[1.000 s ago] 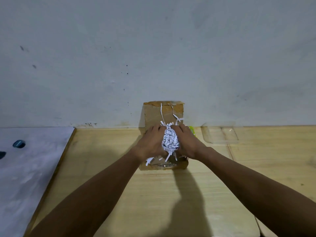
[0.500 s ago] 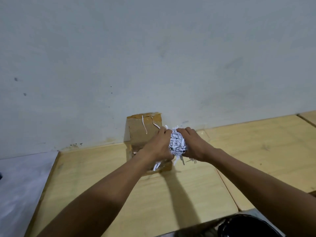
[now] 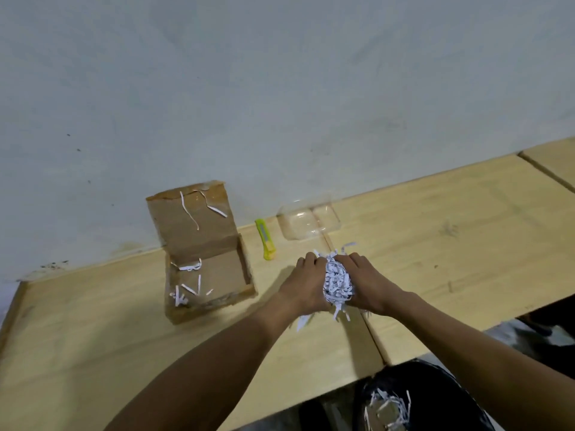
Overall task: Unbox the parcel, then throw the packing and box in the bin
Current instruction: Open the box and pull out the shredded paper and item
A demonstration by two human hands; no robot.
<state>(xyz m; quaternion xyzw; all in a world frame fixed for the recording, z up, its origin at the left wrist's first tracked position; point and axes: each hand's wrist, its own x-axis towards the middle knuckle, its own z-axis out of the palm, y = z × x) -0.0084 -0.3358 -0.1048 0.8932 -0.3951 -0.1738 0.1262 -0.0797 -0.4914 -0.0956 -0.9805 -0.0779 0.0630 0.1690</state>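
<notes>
Pale grey plaster wall (image 3: 280, 88) rises behind a light wooden tabletop (image 3: 93, 337) made of butted panels. No readable writing shows on anything. Both hands cup a wad of white shredded paper packing (image 3: 337, 283) above the table: the left hand (image 3: 303, 286) presses its left side, the right hand (image 3: 368, 286) its right, fingers curled closed around it, loose strips hanging below. Well to their left an open brown cardboard box (image 3: 205, 269) sits by the wall, lid flap upright, a few paper strips inside. Between box and hands lies a yellow-green utility knife (image 3: 265, 239); a clear plastic tray (image 3: 308, 220) rests beyond. Below the table edge, a black-lined bin (image 3: 435, 396) holds more shreds.
</notes>
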